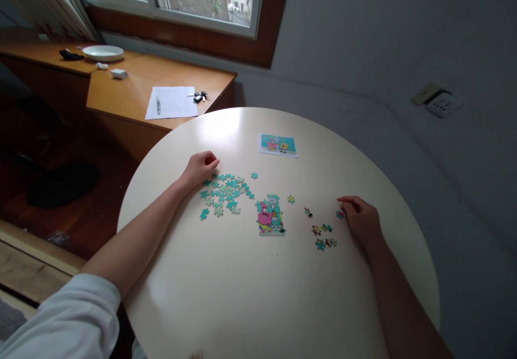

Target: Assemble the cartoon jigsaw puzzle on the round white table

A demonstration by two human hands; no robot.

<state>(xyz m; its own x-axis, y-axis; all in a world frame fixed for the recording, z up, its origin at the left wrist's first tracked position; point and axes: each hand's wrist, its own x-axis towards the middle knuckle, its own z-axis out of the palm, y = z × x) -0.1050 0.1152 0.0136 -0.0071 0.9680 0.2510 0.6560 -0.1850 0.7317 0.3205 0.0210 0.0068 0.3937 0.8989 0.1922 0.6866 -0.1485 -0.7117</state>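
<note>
My left hand (199, 167) rests on the round table with its fingers loosely curled and nothing visible in them. Just in front of it lies a loose pile of teal jigsaw pieces (226, 191). A partly joined puzzle (270, 215) with a pink starfish figure and a pale teal figure sits at the middle. On the right, my right hand (361, 219) hovers low with its index finger stretched out. A pink and blue jigsaw piece (340, 214) lies beside its thumb; whether they touch is unclear. Several character pieces (322, 229) are scattered nearby, and a yellow-green piece (291, 199) lies nearer the puzzle.
A reference picture (278, 145) lies at the far side of the white table (258, 299). Beyond it, a wooden desk (133, 81) carries a paper sheet (173, 103) with a pen, keys (200, 97) and a white plate (103, 53). A wall with a socket (442, 103) stands at right.
</note>
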